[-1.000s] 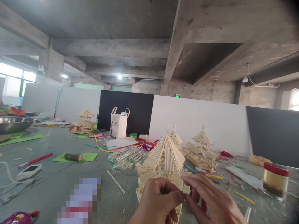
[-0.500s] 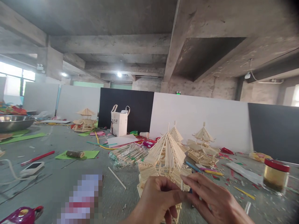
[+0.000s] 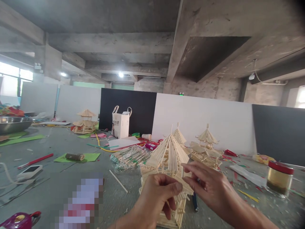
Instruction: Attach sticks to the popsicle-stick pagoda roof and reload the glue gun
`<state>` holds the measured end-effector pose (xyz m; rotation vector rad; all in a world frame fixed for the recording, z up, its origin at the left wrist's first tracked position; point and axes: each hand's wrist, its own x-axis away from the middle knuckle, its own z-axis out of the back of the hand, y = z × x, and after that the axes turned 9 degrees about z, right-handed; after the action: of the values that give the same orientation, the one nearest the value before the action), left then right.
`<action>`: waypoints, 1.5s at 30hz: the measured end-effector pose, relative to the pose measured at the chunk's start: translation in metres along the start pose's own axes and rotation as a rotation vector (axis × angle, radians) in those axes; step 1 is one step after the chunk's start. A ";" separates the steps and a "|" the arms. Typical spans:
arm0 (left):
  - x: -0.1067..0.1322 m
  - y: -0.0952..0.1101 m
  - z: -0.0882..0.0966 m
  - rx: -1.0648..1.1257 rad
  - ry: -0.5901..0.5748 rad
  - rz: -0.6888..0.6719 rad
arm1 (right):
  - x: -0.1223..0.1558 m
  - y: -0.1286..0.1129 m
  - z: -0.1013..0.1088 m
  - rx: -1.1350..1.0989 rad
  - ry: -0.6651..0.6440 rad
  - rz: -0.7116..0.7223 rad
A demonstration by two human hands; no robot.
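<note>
Left hand point(image 3: 157, 197): fingers curled, thumb pinched to forefinger against the lower roof of the stick pagoda point(image 3: 169, 165) on the table point(image 3: 59, 178); whether it grips a stick cannot be told. Right hand point(image 3: 209, 189): fingers loosely spread, touching the roof edge; half a second ago it pinched a short stick, now unseen. Jar point(image 3: 279, 177) well right.

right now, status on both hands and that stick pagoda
Left hand pinched at the stick pagoda roof edge. Right hand fingers spread, just off the roof. Blue pen lies beside the base.
</note>
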<state>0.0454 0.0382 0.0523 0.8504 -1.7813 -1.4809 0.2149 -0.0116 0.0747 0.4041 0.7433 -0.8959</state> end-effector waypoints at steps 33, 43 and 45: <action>0.006 0.021 0.019 -0.109 0.062 -0.095 | -0.017 0.011 -0.008 0.585 -0.077 0.328; 0.002 0.027 0.024 -0.132 0.093 -0.110 | -0.016 0.006 -0.010 0.412 -0.041 0.279; 0.002 0.027 0.025 -0.131 0.098 -0.113 | -0.015 0.007 -0.011 0.409 -0.052 0.260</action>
<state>0.0223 0.0546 0.0758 0.9521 -1.5693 -1.5812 0.2097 0.0070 0.0788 0.8175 0.4430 -0.8065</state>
